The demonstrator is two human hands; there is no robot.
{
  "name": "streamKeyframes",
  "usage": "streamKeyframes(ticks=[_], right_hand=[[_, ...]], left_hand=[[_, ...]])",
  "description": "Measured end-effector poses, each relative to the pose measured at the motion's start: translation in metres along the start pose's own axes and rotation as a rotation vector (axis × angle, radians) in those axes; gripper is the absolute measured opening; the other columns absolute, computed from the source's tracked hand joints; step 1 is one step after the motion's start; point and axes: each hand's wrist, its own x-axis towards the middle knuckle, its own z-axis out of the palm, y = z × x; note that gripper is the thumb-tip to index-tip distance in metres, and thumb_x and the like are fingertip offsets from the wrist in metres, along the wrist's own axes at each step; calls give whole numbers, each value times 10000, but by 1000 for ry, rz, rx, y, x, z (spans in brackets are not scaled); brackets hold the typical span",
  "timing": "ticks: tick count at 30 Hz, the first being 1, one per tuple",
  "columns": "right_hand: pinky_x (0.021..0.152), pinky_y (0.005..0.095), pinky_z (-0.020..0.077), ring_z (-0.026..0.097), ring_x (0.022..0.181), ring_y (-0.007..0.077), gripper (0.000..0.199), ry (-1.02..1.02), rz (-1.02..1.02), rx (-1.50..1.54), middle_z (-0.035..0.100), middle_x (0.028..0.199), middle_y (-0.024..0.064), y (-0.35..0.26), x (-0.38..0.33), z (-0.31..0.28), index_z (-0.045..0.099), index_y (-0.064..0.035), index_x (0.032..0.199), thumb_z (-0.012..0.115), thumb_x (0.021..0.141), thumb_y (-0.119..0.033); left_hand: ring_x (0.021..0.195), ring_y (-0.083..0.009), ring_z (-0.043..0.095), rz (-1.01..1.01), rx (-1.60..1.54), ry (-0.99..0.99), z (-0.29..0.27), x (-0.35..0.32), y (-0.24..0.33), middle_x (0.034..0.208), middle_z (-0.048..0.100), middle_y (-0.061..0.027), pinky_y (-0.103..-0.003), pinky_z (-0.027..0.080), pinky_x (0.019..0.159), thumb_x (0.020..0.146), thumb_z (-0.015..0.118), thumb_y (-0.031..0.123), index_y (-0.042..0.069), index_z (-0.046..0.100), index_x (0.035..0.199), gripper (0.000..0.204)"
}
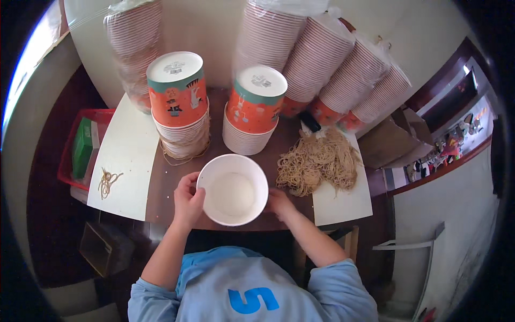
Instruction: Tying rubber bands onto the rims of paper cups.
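A large white paper tub (232,193), its open mouth facing up, stands at the table's near edge; inside it looks bare. My left hand (189,199) grips its left side, thumb at the rim and fingers curled round the outside. On the opposite side my right hand (280,205) holds against the wall, its fingertips partly hidden by the tub. Just beyond are two upside-down stacks of orange and green printed tubs, a left stack (179,102) with rubber bands looped round its lower part and a right stack (255,110).
A heap of tan rubber bands (319,161) lies on the right, with a small black object (309,121) behind it. A few loose bands (107,182) lie at left. Tall plastic-wrapped tub stacks (319,56) line the back wall. A red crate (67,155) and a cardboard box (397,139) flank the table.
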Motion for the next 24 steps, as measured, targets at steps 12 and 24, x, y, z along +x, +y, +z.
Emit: streamKeyframes(ticks=[12, 24], right_hand=[[880, 404, 415, 512, 1036, 321, 258, 434, -689, -1525, 581, 1003, 121, -103, 13, -38, 683, -91, 847, 686, 696, -301], [673, 292, 473, 600, 737, 150, 82, 97, -736, -3, 640, 795, 53, -165, -13, -103, 596, -45, 846, 581, 863, -124]], left_hand=[[633, -107, 558, 39, 238, 85, -13, -8, 7, 882, 628, -78, -248, 472, 583, 763, 612, 69, -4, 593, 1041, 288], [603, -106, 524, 213, 401, 89, -30, -26, 50, 1028, 552, -93, -236, 440, 557, 772, 660, 71, 30, 596, 1016, 256]])
